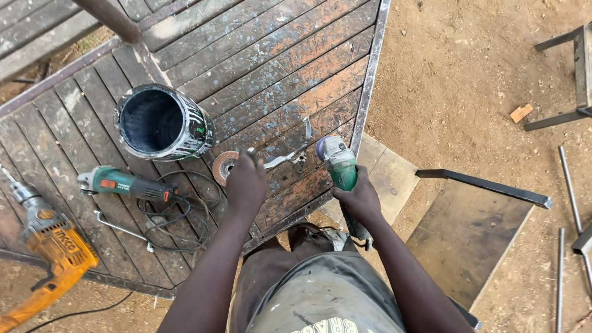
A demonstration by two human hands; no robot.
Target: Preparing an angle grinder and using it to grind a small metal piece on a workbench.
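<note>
Grinder, green, sits at the plank surface's edge, right hand's fingers clamped round its body. Left of the grinder, the left hand rests by a metal wrench; fingers curled, possibly gripping it, can't tell. Grinding disc lies further left.

Up and left of the left grip, an open black cylinder sits on the plank counter. Farther left lie a corded green grinder, a spanner and a yellow drill. Well right of the right grip, steel rods and a wood offcut lie on dirt.
</note>
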